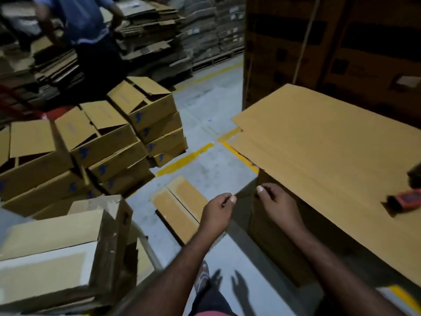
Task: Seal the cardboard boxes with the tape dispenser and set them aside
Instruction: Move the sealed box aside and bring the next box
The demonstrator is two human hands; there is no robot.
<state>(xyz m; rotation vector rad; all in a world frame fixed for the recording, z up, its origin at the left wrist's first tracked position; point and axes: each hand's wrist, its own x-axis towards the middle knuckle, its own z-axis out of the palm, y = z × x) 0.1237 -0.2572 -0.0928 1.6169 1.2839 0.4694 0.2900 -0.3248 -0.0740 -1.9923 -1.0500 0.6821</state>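
Note:
A taped cardboard box [180, 208] lies on the grey floor just left of my hands. My left hand [217, 212] hovers above its right end with loosely curled fingers and holds nothing. My right hand [276, 202] hangs beside it, also empty, in front of the brown work box [273, 236]. The red tape dispenser [404, 199] rests at the right on a flat cardboard sheet [319, 144] that covers the work box. Neither hand touches it.
Stacks of open-flapped boxes [109, 142] fill the left. Taped boxes [52, 254] pile up at the lower left. A person in blue [88, 30] stands at the back by flattened cardboard. Tall dark cartons [330, 42] rise behind the sheet. Yellow floor lines [184, 159] run between.

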